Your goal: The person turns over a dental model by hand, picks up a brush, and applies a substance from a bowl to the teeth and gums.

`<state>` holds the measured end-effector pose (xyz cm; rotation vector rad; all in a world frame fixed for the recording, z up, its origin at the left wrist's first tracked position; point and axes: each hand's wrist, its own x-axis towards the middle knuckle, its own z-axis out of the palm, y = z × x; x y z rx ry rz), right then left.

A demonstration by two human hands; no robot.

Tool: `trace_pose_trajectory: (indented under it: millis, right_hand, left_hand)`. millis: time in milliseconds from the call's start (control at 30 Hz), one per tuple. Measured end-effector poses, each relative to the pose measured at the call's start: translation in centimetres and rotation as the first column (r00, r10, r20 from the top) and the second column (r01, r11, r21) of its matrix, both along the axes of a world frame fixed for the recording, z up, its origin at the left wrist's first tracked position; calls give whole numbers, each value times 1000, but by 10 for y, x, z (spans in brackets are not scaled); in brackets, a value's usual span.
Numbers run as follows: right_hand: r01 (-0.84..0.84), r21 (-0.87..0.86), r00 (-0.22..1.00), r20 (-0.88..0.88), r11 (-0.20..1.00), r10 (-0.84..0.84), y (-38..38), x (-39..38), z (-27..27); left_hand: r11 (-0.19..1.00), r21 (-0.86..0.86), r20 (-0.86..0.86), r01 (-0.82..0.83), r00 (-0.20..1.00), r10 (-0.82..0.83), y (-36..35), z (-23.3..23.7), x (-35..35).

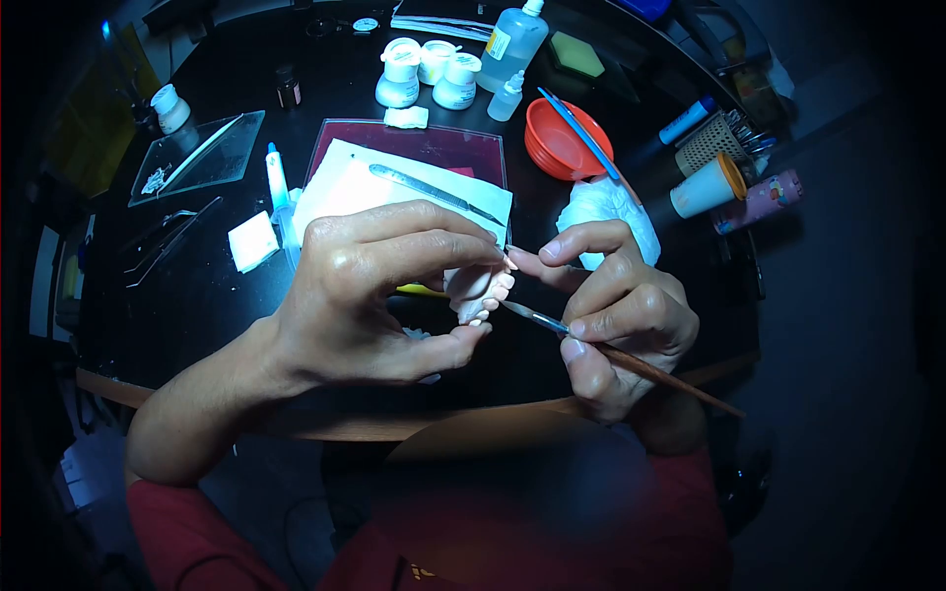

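Observation:
My left hand (379,286) grips a dental cast (471,291) between thumb and fingers, its row of teeth turned to the right. In my right hand (631,315) is a fine brush (650,372) with a brown wooden handle, pinched between thumb and fingers. The brush tip comes right up to the teeth, and the index finger of that hand reaches close to the upper end of the cast. Behind the hands a scalpel (424,189) lies on white paper (340,187). Part of the cast is hidden by my left fingers.
Several white jars (401,74) stand at the back, beside a clear bottle (514,44) and a small dropper bottle (506,97). A red bowl (552,148) with a blue stick across it sits above crumpled tissue (631,222). At left are a glass slab (212,148), a syringe (277,177) and tweezers (172,241).

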<state>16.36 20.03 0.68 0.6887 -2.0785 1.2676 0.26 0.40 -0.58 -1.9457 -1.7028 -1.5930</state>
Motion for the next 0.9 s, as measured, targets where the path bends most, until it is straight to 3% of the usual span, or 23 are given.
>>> trace_pose_trajectory:
  millis: [300,533,900]
  right_hand:
    - [61,-100,995,-71,993,-68,-4,-3,-8]
    - [22,50,1000,20,998,-23,1,1,-1]
    - [25,7,999,38,1000,-26,4,0,-3]
  left_hand:
    - [1000,30,-29,5,1000,-4,1,0,0]
    - [1000,-10,-5,3,1000,-3,-1,0,0]
    - [1000,13,-49,4,999,-3,-1,-5,-1]
